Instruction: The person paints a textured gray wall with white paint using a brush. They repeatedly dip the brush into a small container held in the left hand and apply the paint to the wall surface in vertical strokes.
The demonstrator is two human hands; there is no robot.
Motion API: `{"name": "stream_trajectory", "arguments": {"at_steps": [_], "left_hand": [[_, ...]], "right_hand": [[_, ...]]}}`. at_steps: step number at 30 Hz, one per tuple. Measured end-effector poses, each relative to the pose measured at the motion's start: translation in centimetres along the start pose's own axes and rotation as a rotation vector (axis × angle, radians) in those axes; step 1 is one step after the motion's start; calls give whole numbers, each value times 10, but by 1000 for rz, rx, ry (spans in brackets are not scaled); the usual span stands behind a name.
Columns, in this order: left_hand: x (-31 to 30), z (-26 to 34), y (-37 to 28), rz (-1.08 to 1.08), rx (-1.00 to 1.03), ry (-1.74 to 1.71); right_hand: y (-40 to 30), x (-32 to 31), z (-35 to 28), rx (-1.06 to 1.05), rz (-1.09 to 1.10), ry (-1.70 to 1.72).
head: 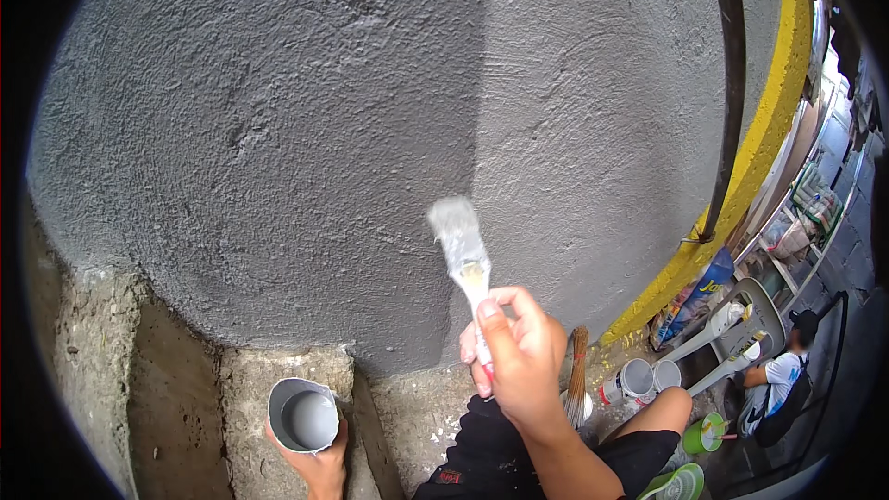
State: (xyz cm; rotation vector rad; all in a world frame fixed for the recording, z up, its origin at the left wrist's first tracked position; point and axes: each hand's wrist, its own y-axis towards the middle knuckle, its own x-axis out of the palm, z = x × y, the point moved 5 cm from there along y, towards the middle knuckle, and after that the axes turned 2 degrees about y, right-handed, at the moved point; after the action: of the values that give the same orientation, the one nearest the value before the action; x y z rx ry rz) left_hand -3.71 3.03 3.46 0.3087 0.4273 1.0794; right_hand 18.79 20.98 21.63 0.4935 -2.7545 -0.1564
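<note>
My right hand (517,354) grips the handle of a paintbrush (462,239), its bristles and ferrule coated with pale grey paint. The bristles point up in front of a rough plastered wall (312,153); whether they touch it I cannot tell. The wall is darker grey on the left and lighter grey on the right, with a nearly vertical border beside the brush. Low in the view, my left hand (323,469) holds a cut-open container (303,415) of grey paint, close to a concrete step.
Concrete steps (285,361) run along the wall's foot at left. At right are a dark pipe (733,83), a yellow wall edge (771,104), a stick broom (578,375), paint buckets (635,378), a plastic chair (760,312), a green bucket (705,434) and a seated person (774,382).
</note>
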Motion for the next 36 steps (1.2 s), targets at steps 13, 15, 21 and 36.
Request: {"name": "stream_trajectory", "arguments": {"at_steps": [13, 15, 21, 36], "left_hand": [[1, 2, -2, 10, 22, -24], [0, -1, -2, -7, 19, -11], [0, -2, -2, 2, 4, 1], [-3, -4, -4, -9, -24, 40]], "right_hand": [[2, -45, 147, 173, 37, -176], [-14, -54, 187, 296, 61, -229], [-42, -82, 279, 609, 104, -266], [-36, -16, 157, 325, 85, 42]]}}
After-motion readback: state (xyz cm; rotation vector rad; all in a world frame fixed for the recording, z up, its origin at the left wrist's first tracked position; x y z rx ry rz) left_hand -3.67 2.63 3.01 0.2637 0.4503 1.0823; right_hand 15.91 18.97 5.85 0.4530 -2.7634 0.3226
